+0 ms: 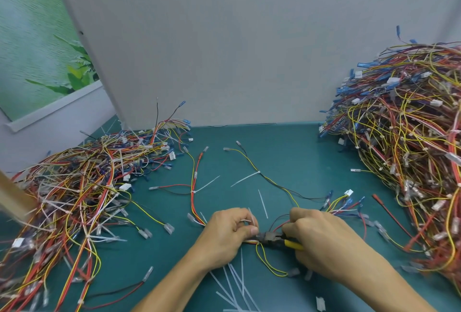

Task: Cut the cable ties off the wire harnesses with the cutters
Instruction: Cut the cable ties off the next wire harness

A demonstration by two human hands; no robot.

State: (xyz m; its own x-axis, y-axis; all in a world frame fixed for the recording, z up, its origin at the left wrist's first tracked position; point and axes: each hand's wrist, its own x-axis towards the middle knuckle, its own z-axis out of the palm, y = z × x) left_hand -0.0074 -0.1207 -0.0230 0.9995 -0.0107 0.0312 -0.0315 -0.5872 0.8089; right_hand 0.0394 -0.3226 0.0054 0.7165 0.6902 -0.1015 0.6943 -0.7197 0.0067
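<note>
My left hand (228, 233) pinches a wire harness (195, 202) and a white cable tie (250, 220) on the green table. My right hand (316, 234) grips the yellow-handled cutters (279, 239). The cutter jaws sit right at the bundle beside my left thumb. Whether the jaws touch the tie is hidden by my fingers. The harness's red, yellow and black wires fan out left and right from my hands, and a yellow loop (269, 261) hangs below the cutters.
A tall heap of tied harnesses (404, 152) fills the right side. A flatter heap of harnesses (87, 187) lies at the left. Cut white ties (234, 289) lie near the front edge and in the middle (245, 178). A grey partition wall (249, 62) stands behind the table.
</note>
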